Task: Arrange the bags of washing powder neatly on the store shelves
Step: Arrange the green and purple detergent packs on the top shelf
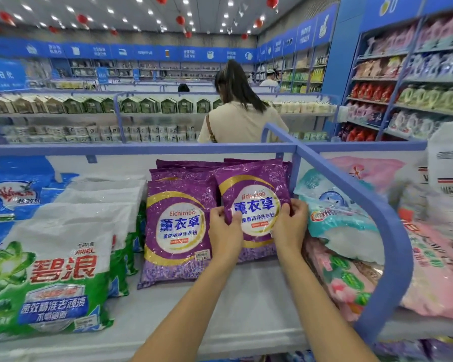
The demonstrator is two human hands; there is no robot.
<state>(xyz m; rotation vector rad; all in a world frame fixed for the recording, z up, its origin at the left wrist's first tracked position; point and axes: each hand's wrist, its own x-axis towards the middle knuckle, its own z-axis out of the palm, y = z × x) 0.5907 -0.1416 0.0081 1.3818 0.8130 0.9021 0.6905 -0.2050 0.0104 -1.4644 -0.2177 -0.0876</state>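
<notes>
Both forearms reach over the bare white shelf front, which lies open between the bag rows. Left hand and right hand each pinch a lower side edge of one purple bag, thumbs on its face; it stands tilted back against the purple stack behind. Second purple bag stands just beside it on the left, edges overlapping slightly. Green-and-white Ariel bags fill the left row. Blue divider rail bounds the compartment on the right, with a teal-and-white bag pressed against it.
</notes>
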